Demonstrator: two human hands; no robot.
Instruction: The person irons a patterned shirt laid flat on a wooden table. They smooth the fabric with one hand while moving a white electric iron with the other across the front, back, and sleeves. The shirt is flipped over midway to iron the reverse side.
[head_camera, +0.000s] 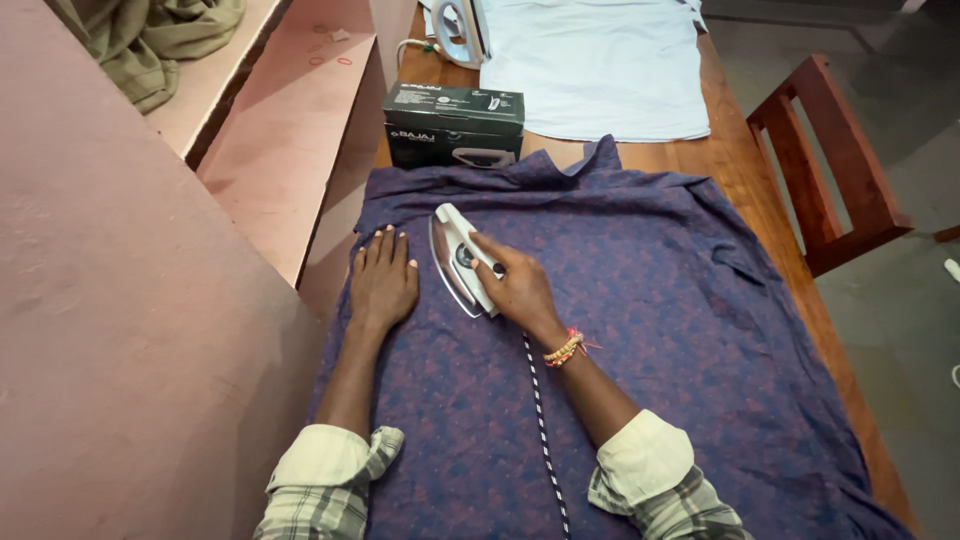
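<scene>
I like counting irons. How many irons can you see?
2. One white electric iron is on the purple patterned cloth under the right hand; another white iron stands at the table's far end.

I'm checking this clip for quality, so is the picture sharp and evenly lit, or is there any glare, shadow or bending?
Head view: soft, even light; the right hand on the iron and the flat left hand look sharp; only faint shadows on the purple cloth; slight sheen on the iron's metal edge; the table edges splay from wide-angle distortion.
</scene>
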